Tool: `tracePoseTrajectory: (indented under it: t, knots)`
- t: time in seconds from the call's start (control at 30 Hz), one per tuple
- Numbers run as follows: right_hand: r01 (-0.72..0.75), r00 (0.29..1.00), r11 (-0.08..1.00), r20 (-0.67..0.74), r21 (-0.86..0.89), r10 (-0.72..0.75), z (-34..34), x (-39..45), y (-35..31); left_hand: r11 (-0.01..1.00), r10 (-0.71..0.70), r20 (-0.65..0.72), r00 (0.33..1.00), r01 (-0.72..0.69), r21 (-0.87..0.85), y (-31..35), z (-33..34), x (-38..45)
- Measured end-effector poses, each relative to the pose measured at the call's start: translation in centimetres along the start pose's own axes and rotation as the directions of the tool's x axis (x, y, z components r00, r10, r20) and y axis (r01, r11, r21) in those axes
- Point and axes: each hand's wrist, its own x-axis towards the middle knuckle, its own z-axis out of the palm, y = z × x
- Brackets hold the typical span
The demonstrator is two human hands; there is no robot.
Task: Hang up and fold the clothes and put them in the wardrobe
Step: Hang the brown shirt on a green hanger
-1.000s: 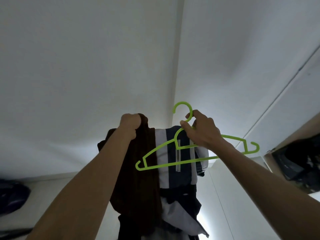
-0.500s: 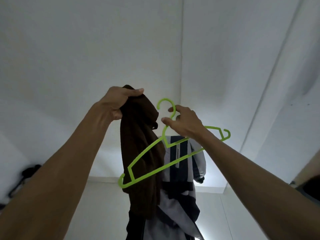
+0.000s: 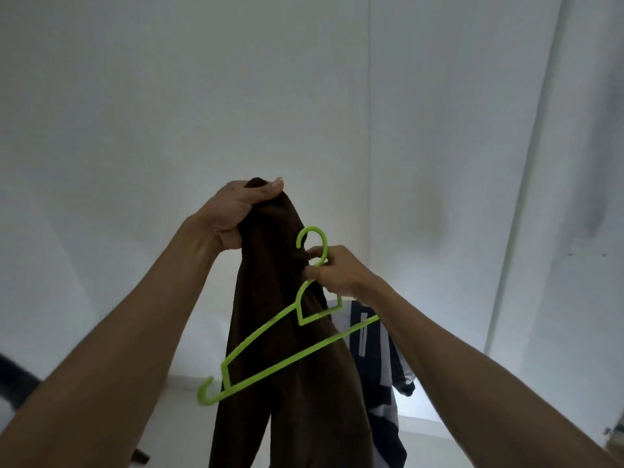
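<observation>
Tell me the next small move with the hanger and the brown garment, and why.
Probably tip the low end of the green hanger into the brown garment's opening. The left hand grips the garment bunched at its top, and the right hand pinches the hanger below its hook. The hanger lies tilted across the front of the cloth, not inside it yet.

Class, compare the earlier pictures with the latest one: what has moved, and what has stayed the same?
The left hand lifted the brown garment higher. The right hand swung the green hanger leftward and tilted it, so it now crosses the brown garment instead of the striped garment. Unchanged: each hand keeps its grip, and the striped garment hangs behind.
</observation>
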Motion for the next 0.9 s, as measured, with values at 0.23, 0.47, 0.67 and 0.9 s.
tracePoseTrajectory:
  t: [0.23,0.47,0.67,0.9]
  knots:
    - [0.062,0.996,0.995,-0.071,0.078,-0.057,-1.1,0.4,-4.0,0.988,0.032,-0.177,0.984,-0.005,0.152,0.0,-6.8,-2.6]
    - [0.147,0.989,0.988,-0.017,-0.039,-0.148,-0.1,0.8,-8.1,0.92,-0.033,-0.149,0.988,0.088,0.381,-4.5,-9.8,-3.8]
    - [0.148,0.988,0.965,-0.006,-0.216,-0.153,1.2,1.2,-8.5,0.878,-0.106,0.071,0.992,0.06,0.475,-4.3,-6.6,-3.7]
    - [0.088,0.992,0.942,-0.061,-0.325,-0.114,2.1,1.2,-7.9,0.517,0.09,-0.283,0.955,0.198,0.833,-5.0,-5.2,-2.1]
